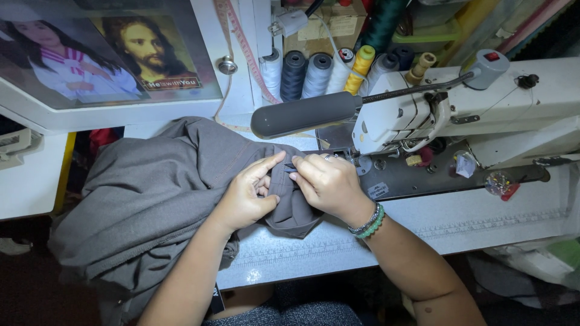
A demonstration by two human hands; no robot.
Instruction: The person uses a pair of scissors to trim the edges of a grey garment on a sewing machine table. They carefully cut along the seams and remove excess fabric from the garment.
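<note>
So the person's sitting at a white industrial sewing machine (483, 102) with a big heap of grey fabric (151, 193), looks like a garment with reddish-brown topstitching running along a seam. Most of the cloth is bunched up on the left side of the sewing table (483, 220) and spills off the front edge, while one folded edge is pulled up right by the needle area. Left hand (248, 193) is curled over that folded edge, fingers closed down on the cloth with the index finger stretched out toward the needle. Right hand (329, 181) sits just beside it, touching, fingertips pinched on the same bit of fabric; there's a small dark thing between the two hands, maybe a clip or a tab, honestly too small to tell. The right wrist has a stack of green and dark beaded bracelets (370, 222), and there's a ring on one finger. A grey tube-shaped lamp (302, 113) on a flexible arm hangs just above the hands. Behind it a row of thread cones (317, 72) in white, navy, grey and yellow stands against the wall, with a pink measuring tape (241, 36) dangling nearby.
</note>
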